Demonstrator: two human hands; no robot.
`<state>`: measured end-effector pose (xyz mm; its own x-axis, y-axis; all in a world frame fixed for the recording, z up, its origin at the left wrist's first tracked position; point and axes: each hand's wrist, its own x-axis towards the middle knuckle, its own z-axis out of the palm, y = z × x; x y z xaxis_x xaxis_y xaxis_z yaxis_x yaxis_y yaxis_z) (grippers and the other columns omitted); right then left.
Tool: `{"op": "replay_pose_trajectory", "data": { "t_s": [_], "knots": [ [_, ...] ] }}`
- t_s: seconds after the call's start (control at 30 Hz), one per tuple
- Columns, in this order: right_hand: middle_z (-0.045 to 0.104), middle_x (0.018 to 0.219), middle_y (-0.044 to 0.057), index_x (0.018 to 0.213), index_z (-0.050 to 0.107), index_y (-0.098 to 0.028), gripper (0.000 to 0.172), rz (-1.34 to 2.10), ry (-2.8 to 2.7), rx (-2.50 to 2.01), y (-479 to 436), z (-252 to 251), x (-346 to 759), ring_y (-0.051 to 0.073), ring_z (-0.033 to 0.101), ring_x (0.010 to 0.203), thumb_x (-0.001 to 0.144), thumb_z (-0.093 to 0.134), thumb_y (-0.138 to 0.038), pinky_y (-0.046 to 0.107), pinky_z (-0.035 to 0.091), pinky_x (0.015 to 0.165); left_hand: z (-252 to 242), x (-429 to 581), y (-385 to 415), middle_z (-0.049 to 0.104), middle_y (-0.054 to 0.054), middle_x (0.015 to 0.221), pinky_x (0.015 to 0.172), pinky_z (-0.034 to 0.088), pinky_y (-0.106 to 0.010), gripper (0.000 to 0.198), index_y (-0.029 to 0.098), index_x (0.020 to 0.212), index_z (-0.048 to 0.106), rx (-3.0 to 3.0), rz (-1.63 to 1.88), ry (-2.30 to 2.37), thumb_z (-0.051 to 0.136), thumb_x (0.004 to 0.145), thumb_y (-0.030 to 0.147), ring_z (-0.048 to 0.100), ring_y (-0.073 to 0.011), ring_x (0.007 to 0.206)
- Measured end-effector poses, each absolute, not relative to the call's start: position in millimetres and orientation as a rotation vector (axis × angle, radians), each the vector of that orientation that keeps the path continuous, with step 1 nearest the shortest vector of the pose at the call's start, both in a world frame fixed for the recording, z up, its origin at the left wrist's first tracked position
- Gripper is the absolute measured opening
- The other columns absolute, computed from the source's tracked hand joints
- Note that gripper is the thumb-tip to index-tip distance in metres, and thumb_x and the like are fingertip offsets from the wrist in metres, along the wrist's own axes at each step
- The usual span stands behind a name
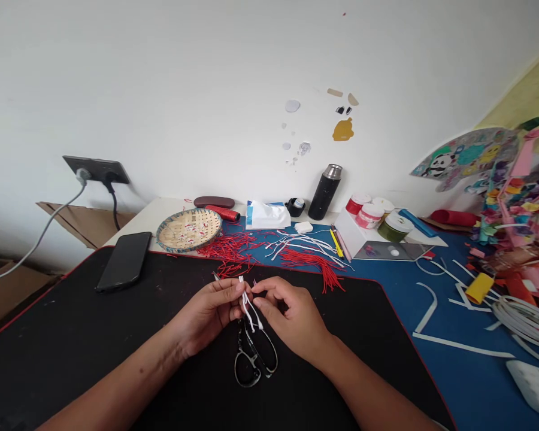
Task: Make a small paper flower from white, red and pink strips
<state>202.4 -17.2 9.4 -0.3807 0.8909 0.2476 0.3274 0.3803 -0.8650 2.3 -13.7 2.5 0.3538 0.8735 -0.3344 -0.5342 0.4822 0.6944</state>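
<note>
Above the black mat, my left hand (222, 299) pinches a folded white cord (247, 308) between thumb and fingers. A short looped end sticks up over the thumb, and two loose ends hang down. My right hand (291, 308) meets it from the right, thumb and forefinger closed at the cord; the exact contact between the fingertips is partly hidden. Directly below lies a pair of scissors (248, 368) with dark handles, its blades mostly covered by my left hand.
Behind the mat (341, 371) lie red cords (317, 263), white cords (296, 240) and a woven basket (188, 229). A phone (124, 261) rests at left. Farther back stand a black flask (324, 194) and a white box (363, 239) bearing spools. Coiled white strips (527, 320) crowd the right.
</note>
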Motion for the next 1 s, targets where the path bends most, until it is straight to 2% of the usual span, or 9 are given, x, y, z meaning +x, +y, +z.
{"op": "replay_pose_trajectory", "data": {
  "t_s": [0.17, 0.4, 0.67, 1.0],
  "knots": [
    [0.057, 0.065, -0.005, 0.112, 0.071, -0.025, 0.017, 0.873, -1.973, -1.012, -18.4, 10.5, 202.5, 0.011, 0.050, 0.056, 0.097, 0.064, -0.028, 0.024, 0.039, 0.058, 1.9, 2.7, -13.4, 0.076, -0.007, 0.077, 0.061, 0.056, -0.018, 0.027, 0.009, 0.089, 0.082, 0.559, 0.949, 0.757, 0.093, 0.073, 0.028, 0.067, -0.0119, 0.065],
    [0.059, 0.065, -0.004, 0.112, 0.071, -0.026, 0.017, 0.822, -2.032, -1.039, -18.2, 12.3, 203.3, 0.012, 0.050, 0.055, 0.097, 0.063, -0.029, 0.025, 0.040, 0.061, 3.6, 3.0, -12.9, 0.075, -0.006, 0.074, 0.059, 0.056, -0.016, 0.027, 0.008, 0.087, 0.081, 0.559, 0.955, 0.760, 0.093, 0.073, 0.028, 0.068, -0.0109, 0.063],
    [0.060, 0.066, -0.004, 0.112, 0.072, -0.027, 0.017, 0.817, -2.052, -1.028, -18.8, 11.4, 202.5, 0.012, 0.050, 0.055, 0.098, 0.063, -0.030, 0.025, 0.040, 0.061, 4.4, 1.7, -11.1, 0.079, -0.008, 0.078, 0.057, 0.060, -0.015, 0.019, 0.008, 0.090, 0.081, 0.508, 0.963, 0.786, 0.090, 0.076, 0.018, 0.072, -0.0123, 0.062],
    [0.063, 0.068, -0.003, 0.106, 0.074, -0.025, 0.015, 0.841, -2.051, -0.995, -19.3, 18.8, 201.8, 0.013, 0.055, 0.059, 0.098, 0.062, -0.029, 0.025, 0.043, 0.065, 6.2, 3.6, -13.1, 0.077, -0.006, 0.076, 0.058, 0.061, -0.014, 0.026, 0.008, 0.085, 0.082, 0.545, 0.937, 0.766, 0.096, 0.069, 0.023, 0.072, -0.0115, 0.062]
  ]
}}
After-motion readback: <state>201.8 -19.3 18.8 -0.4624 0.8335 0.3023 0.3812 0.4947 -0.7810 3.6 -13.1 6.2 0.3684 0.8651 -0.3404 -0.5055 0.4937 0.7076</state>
